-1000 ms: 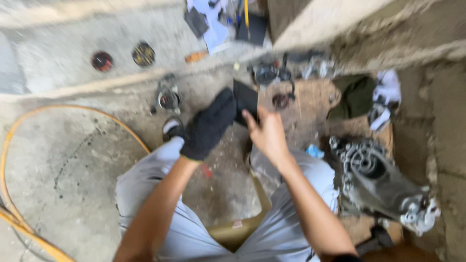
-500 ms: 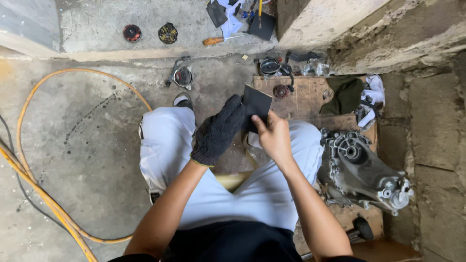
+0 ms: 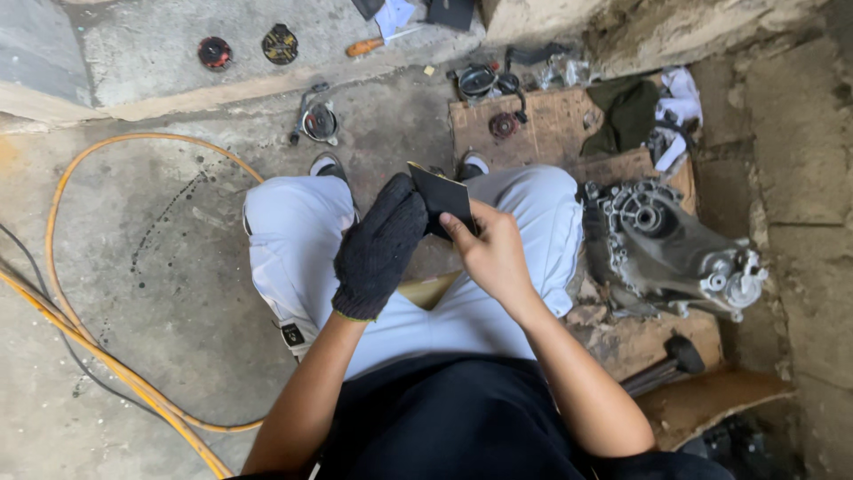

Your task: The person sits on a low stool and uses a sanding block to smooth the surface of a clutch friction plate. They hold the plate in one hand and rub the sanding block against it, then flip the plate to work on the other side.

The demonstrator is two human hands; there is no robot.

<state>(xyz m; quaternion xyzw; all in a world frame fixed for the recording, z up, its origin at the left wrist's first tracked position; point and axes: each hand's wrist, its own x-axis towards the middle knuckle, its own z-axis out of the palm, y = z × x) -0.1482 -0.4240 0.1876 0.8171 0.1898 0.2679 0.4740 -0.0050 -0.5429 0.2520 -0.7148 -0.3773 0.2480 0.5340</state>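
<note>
Above lap, dark sheet (image 3: 442, 197) pinched between gloved left hand (image 3: 380, 246); bare right hand (image 3: 491, 256), both closed.

No packages, labels, signs, screens.

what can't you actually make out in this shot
- Dark sheet, head view: its lower part is hidden behind the gloved left hand and bare right hand; its material is unclear.
- Left hand's fingertips: hidden behind the sheet and glove.
- Hammer: its handle is partly hidden by cardboard.
- Dark items at the top: cut off by the frame edge.
- Orange hose: runs off the left and bottom edges.
</note>
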